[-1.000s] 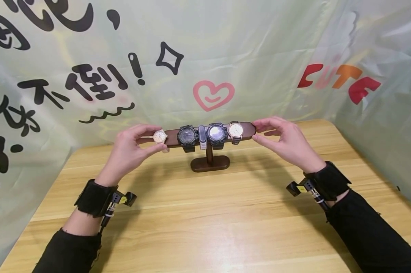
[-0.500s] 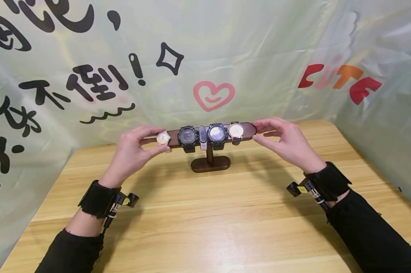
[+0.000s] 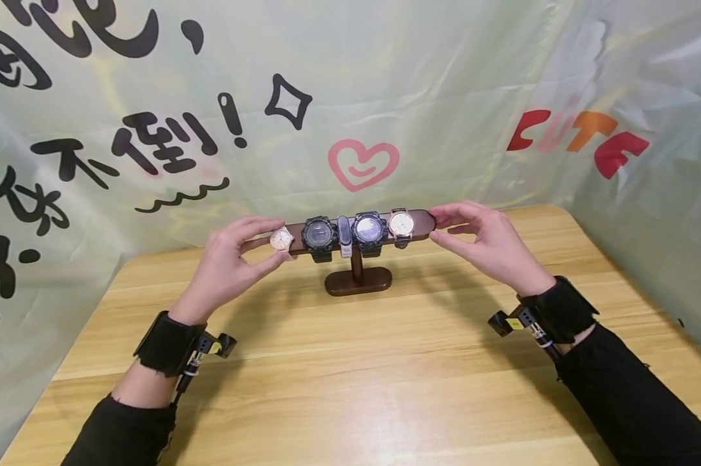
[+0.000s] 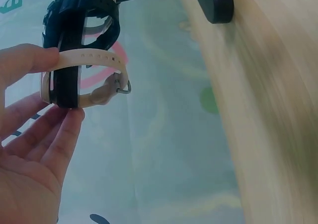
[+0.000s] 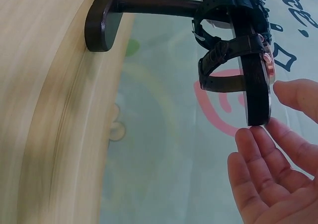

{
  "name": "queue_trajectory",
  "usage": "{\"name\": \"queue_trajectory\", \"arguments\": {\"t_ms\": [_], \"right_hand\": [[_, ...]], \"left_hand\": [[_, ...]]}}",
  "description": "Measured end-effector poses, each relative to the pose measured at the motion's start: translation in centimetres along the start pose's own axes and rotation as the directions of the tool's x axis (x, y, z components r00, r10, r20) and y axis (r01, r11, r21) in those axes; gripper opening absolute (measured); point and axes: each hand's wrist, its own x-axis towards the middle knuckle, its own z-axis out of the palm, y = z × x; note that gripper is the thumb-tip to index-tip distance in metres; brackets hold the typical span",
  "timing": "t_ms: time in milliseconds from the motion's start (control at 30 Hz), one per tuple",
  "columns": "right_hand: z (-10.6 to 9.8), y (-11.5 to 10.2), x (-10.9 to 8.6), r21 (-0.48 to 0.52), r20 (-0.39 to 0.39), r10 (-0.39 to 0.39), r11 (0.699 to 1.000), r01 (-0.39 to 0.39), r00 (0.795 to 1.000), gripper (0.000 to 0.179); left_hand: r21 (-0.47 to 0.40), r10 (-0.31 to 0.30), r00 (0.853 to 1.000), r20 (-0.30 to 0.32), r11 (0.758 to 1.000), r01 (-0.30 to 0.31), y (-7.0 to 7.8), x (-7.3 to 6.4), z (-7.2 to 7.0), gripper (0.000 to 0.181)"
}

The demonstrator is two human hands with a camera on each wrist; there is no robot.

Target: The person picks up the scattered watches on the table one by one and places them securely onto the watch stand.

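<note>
A dark brown watch stand (image 3: 358, 281) holds several watches in a row along its raised bar. At the bar's left end, a white-strapped wristwatch (image 3: 281, 239) with a light dial is looped round it. My left hand (image 3: 228, 262) pinches this watch, thumb at the strap and fingertips by the bar's end. The buckled strap (image 4: 99, 57) hangs loose below the bar in the left wrist view. My right hand (image 3: 484, 243) holds the opposite end of the bar between thumb and fingers. Closest to it on the bar is a rose-gold watch (image 3: 401, 223) with a dark strap.
Between the end watches sit a black digital watch (image 3: 319, 234), a slim fitness band (image 3: 345, 232) and another black watch (image 3: 369, 228). The stand is near the back of a wooden table (image 3: 350, 375), before a printed cloth backdrop (image 3: 443, 97).
My left hand has slid the white-strapped watch a little rightward, further onto the bar's left end. The right hand and the stand have stayed nearly in place.
</note>
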Motion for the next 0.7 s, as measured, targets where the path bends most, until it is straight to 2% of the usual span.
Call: {"name": "queue_trajectory", "arguments": {"t_ms": [200, 700], "right_hand": [[-0.05, -0.04, 0.02, 0.002, 0.003, -0.001, 1.0, 0.001, 1.0, 0.039], [0.04, -0.02, -0.08, -0.004, 0.005, 0.016, 1.0, -0.016, 1.0, 0.041]], "left_hand": [[-0.001, 0.005, 1.0, 0.005, 1.0, -0.005, 0.17, 0.22, 0.07, 0.046], [0.108, 0.029, 0.999, 0.044, 0.994, -0.034, 0.77, 0.72, 0.03, 0.048]]}}
